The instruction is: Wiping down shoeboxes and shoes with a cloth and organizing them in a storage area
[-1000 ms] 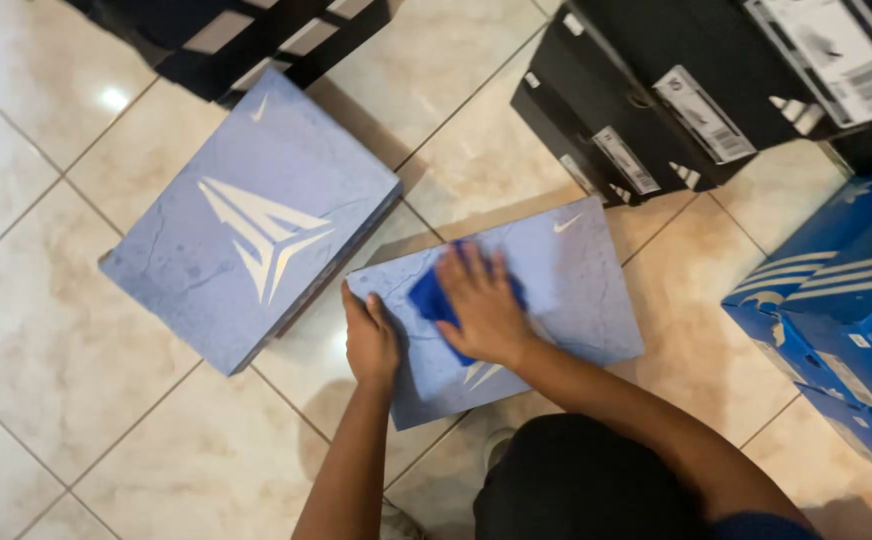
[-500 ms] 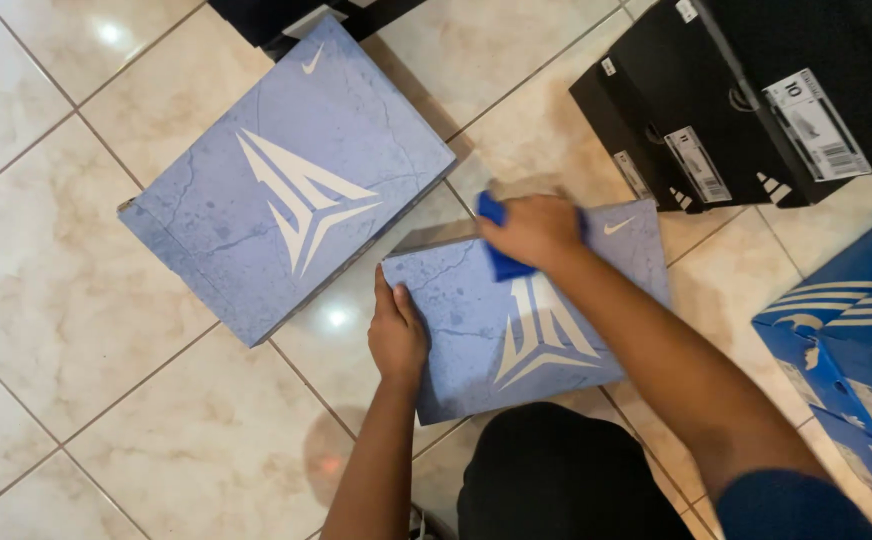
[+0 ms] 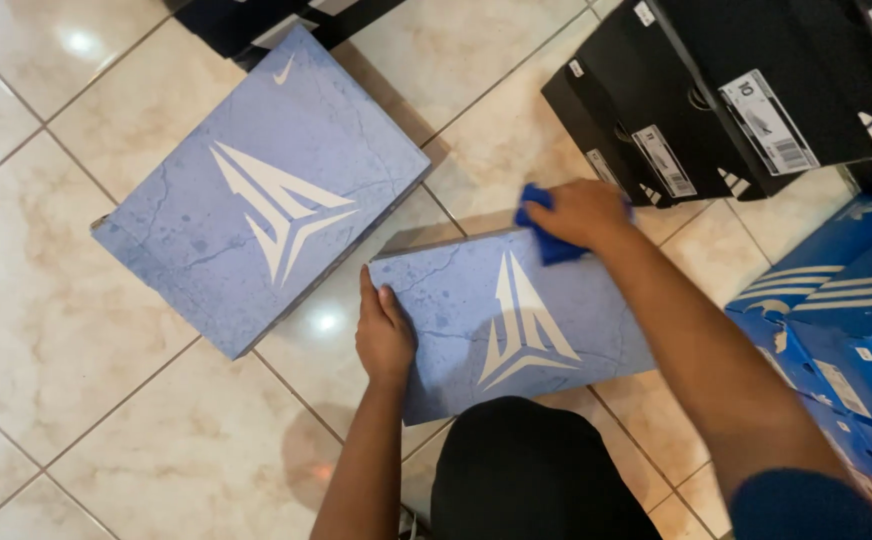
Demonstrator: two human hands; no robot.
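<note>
While the near pale-blue shoebox is lying flat on the tiled floor, lid closed and contents hidden, the left hand is pressing open-palmed against its left edge, fingers extended and grasping nothing. The right hand is clenching a dark blue cloth against the far right corner of that box's lid. To the left of this box, just apart from it, a second, matching pale-blue shoebox is resting closed on the floor. Beyond the near box, black shoeboxes with white end labels are standing stacked. To its right, bright blue striped shoeboxes are sitting piled. Every box is showing a shut lid.
</note>
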